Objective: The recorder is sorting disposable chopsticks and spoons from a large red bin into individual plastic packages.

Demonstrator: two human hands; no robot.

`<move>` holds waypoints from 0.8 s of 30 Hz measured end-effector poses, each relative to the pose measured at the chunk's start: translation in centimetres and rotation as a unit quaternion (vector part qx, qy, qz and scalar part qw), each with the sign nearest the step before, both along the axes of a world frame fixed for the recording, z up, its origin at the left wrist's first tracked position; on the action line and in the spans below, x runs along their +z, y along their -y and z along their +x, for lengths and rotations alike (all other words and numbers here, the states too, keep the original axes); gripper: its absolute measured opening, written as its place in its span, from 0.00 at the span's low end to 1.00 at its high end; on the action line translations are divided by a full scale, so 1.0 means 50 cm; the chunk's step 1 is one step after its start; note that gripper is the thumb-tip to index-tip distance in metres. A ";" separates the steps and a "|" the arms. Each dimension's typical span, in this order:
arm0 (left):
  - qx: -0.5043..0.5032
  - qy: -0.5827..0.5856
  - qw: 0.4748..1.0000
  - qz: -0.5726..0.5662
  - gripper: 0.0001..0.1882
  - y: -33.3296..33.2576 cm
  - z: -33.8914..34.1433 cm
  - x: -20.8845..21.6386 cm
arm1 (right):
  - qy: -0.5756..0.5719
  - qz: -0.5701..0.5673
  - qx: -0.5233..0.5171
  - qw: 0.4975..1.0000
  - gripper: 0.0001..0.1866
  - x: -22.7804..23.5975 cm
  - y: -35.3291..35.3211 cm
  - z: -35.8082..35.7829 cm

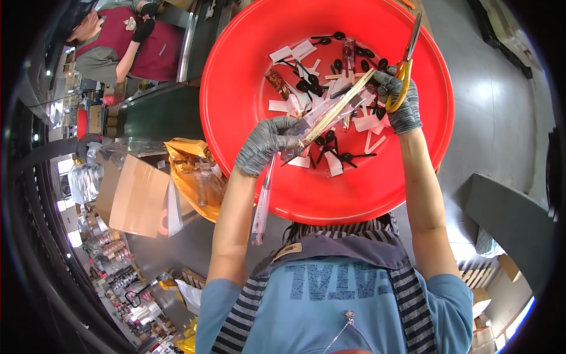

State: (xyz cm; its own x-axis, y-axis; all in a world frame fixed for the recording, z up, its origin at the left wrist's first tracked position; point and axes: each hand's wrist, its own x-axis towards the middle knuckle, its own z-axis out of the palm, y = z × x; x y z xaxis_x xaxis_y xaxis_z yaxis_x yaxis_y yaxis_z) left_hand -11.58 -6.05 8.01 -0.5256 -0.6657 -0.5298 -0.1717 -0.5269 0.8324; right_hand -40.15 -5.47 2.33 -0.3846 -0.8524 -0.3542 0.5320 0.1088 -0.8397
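Note:
My left hand (264, 146), in a grey knitted glove, pinches the lower end of a clear plastic packet. A pair of pale wooden chopsticks (341, 111) lies along that packet, slanting up to the right. From under the same hand a long clear wrapper strip (262, 206) hangs over the basin's rim. Scissors (407, 71) with yellow handles are in my gloved right hand (404, 103), blades pointing up. The right fingertips are at the chopsticks' upper end; whether they grip it I cannot tell. Below lie black plastic spoons (312, 87) and white paper pieces (367, 123) in a red basin (227, 76).
Left of the basin are an orange bag (183, 162) with clear wrappers and an open cardboard box (138, 194). A co-worker in a maroon apron (159, 53) and black gloves stands at a green-topped bench (156, 118) at upper left. A grey beam (507, 203) is at right.

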 end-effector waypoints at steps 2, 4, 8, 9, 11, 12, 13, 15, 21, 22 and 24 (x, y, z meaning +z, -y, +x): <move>-0.014 0.029 0.999 0.013 0.20 0.001 0.002 0.005 | 0.010 0.007 0.000 1.000 0.12 -0.007 -0.001 0.002; -0.011 0.032 0.999 0.010 0.20 0.000 0.001 0.005 | 0.021 0.013 -0.001 1.000 0.12 -0.004 -0.003 0.004; 0.030 0.001 0.999 0.019 0.19 -0.003 0.010 0.000 | 0.003 0.013 -0.037 0.999 0.13 -0.003 -0.009 0.002; 0.031 0.001 0.999 0.018 0.19 -0.005 0.011 -0.005 | -0.011 0.019 -0.021 1.000 0.12 -0.005 -0.013 0.000; 0.107 -0.065 0.991 0.051 0.15 -0.010 0.009 -0.013 | 0.004 0.031 0.026 0.999 0.12 -0.001 -0.025 -0.005; 0.093 -0.071 0.992 0.047 0.16 -0.008 0.012 -0.010 | -0.075 0.058 0.087 0.992 0.09 -0.011 -0.028 -0.014; 0.092 -0.071 0.992 0.046 0.16 -0.013 0.007 -0.008 | -0.194 0.062 0.095 0.974 0.10 -0.038 -0.026 -0.016; 0.196 -0.074 0.976 0.052 0.15 -0.027 -0.016 0.010 | -0.404 0.069 0.093 0.907 0.13 -0.082 -0.028 -0.017; 0.197 -0.154 0.965 0.076 0.15 -0.019 0.061 -0.045 | -0.171 0.091 -0.038 0.980 0.11 -0.073 -0.054 -0.039; 0.221 -0.152 0.961 0.066 0.15 -0.019 0.068 -0.052 | -0.250 0.103 -0.026 0.962 0.11 -0.105 -0.057 -0.070; 0.199 -0.157 0.966 0.056 0.15 -0.015 0.097 -0.071 | -0.482 0.186 0.042 0.855 0.14 -0.071 -0.063 -0.078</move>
